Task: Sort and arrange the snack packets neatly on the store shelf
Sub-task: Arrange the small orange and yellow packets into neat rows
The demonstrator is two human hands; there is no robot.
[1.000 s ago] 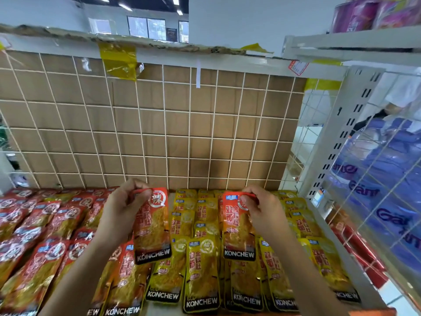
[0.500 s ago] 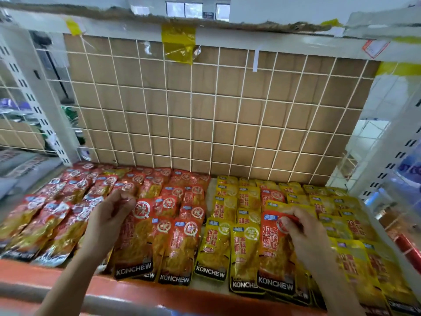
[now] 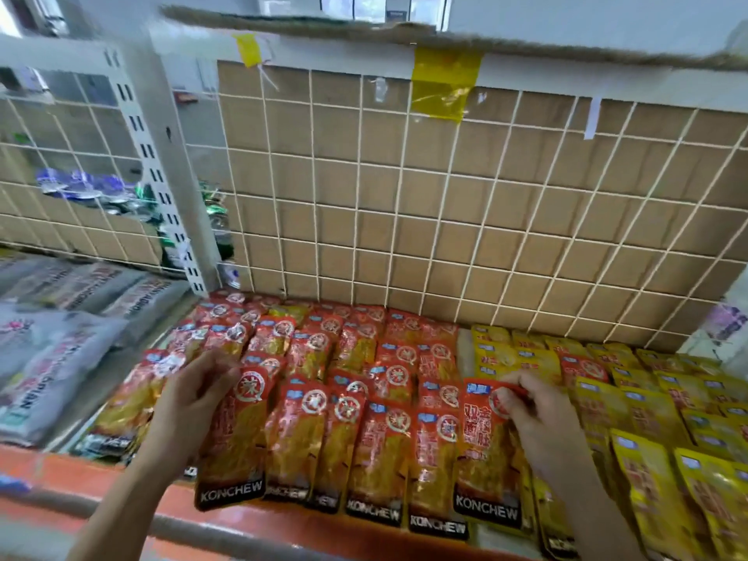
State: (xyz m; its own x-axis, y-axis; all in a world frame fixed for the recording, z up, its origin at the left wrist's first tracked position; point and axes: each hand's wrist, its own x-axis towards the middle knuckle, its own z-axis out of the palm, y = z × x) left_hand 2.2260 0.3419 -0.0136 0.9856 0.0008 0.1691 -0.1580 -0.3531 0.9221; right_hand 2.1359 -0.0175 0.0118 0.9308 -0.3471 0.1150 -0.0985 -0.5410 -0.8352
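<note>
- The left hand (image 3: 190,402) is pinching the top of a red packet (image 3: 236,439), fingers closed on it, now lowered over the red rows (image 3: 364,358) instead of held up against the wire grid (image 3: 445,204).
- The right hand (image 3: 534,415) is gripping another red packet (image 3: 487,451) by its top edge, now sitting at the seam beside the yellow packets (image 3: 647,398).
- The view is now taking in the shelf's red side, with grey bags (image 3: 52,358) at the left.
- Both packets are hanging over the front rail (image 3: 283,528); they look close to being laid down among the reds.
</note>
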